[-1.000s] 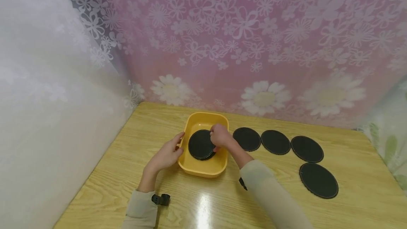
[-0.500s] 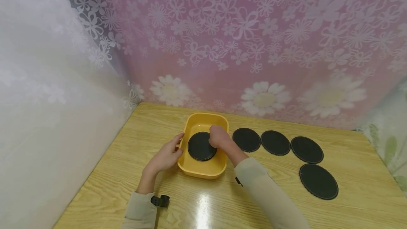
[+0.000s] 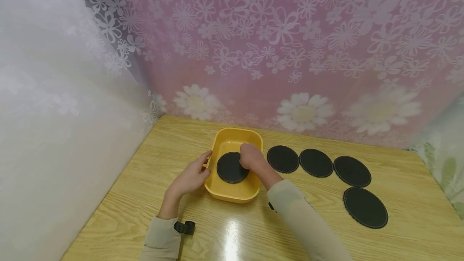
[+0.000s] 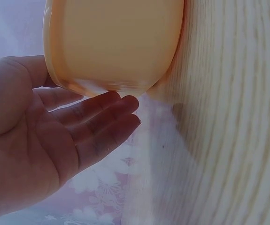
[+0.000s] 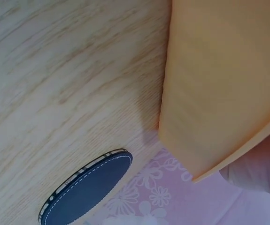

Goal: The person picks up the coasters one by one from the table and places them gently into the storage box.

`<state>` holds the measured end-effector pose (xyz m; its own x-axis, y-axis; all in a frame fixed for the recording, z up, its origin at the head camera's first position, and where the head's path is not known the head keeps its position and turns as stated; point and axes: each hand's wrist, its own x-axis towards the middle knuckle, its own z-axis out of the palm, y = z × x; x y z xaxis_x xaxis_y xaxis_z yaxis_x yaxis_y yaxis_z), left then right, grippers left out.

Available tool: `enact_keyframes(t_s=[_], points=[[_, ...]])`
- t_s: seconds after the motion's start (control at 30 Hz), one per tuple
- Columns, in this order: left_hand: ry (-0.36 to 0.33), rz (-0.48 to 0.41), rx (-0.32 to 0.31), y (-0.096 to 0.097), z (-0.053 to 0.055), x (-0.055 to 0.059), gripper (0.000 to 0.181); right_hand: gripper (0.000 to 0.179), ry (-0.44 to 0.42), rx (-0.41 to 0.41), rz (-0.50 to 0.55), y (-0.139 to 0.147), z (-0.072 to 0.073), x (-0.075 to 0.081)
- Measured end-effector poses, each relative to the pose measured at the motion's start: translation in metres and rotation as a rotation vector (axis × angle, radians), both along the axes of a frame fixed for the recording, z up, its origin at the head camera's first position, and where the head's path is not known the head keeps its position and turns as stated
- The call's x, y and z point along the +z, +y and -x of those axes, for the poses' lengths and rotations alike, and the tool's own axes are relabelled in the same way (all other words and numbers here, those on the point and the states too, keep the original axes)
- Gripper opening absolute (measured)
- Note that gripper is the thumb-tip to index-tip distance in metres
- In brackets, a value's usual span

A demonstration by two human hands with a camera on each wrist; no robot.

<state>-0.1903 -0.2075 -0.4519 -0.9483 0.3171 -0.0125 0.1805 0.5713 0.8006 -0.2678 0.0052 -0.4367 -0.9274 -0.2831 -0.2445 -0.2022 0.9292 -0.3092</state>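
Note:
A yellow basin (image 3: 232,199) stands on the wooden table. Inside it lies a round black coaster (image 3: 230,168), flat near the middle. My right hand (image 3: 253,161) reaches in over the basin's right side and grips the coaster's right edge; the fingertips are hidden. At the basin's left rim, my left hand (image 3: 190,176) holds on. In the left wrist view its thumb goes over the rim, while its nearly straight fingers (image 4: 102,122) lie along the outer wall. The right wrist view mostly catches the basin's outside (image 5: 214,84) and part of my hand.
Several more black coasters lie right of the basin. A row runs along the back, from the nearest coaster (image 3: 283,159) to the far one (image 3: 352,171), with another (image 3: 365,207) below. One (image 5: 88,187) shows pale edge stitching. A pink flowered curtain (image 3: 301,71) hangs behind the table.
The coaster in my right hand has come down; the dark edge visible under it a second ago no longer shows. My left hand has stayed at the rim.

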Motion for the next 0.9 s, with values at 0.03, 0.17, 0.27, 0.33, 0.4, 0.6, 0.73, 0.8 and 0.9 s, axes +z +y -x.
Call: enact_keyframes(t_s=[0.03, 0.17, 0.27, 0.33, 0.4, 0.6, 0.73, 0.8, 0.9], points=[[0.000, 0.000, -0.002, 0.000, 0.000, 0.000, 0.059, 0.014, 0.002, -0.002, -0.008, 0.000, 0.000, -0.001], [-0.003, -0.002, -0.002, 0.002, 0.000, 0.001, 0.060, 0.010, 0.004, -0.012, -0.026, 0.000, 0.000, -0.003], [-0.007, -0.001, 0.000, 0.002, 0.000, 0.001, 0.060, 0.011, -0.005, -0.013, -0.019, 0.001, 0.001, -0.003], [-0.008, 0.000, 0.001, 0.002, 0.000, 0.001, 0.060, 0.013, -0.008, -0.005, 0.001, 0.002, 0.001, -0.002], [-0.011, 0.003, 0.003, 0.002, 0.001, 0.001, 0.060, 0.016, -0.015, 0.004, 0.044, 0.005, 0.000, 0.001], [-0.011, -0.002, 0.003, 0.002, 0.001, 0.001, 0.060, 0.021, -0.053, 0.008, 0.137, 0.012, -0.001, 0.016], [-0.021, -0.004, 0.006, 0.001, 0.000, 0.000, 0.060, 0.020, -0.082, 0.013, 0.263, 0.021, -0.002, 0.023], [-0.019, -0.005, 0.009, 0.001, 0.000, 0.000, 0.060, 0.028, -0.124, 0.004, 0.401, 0.028, -0.004, 0.026], [-0.018, -0.010, 0.011, 0.001, -0.001, 0.001, 0.060, 0.044, -0.209, -0.027, 0.630, 0.041, -0.008, 0.029]])
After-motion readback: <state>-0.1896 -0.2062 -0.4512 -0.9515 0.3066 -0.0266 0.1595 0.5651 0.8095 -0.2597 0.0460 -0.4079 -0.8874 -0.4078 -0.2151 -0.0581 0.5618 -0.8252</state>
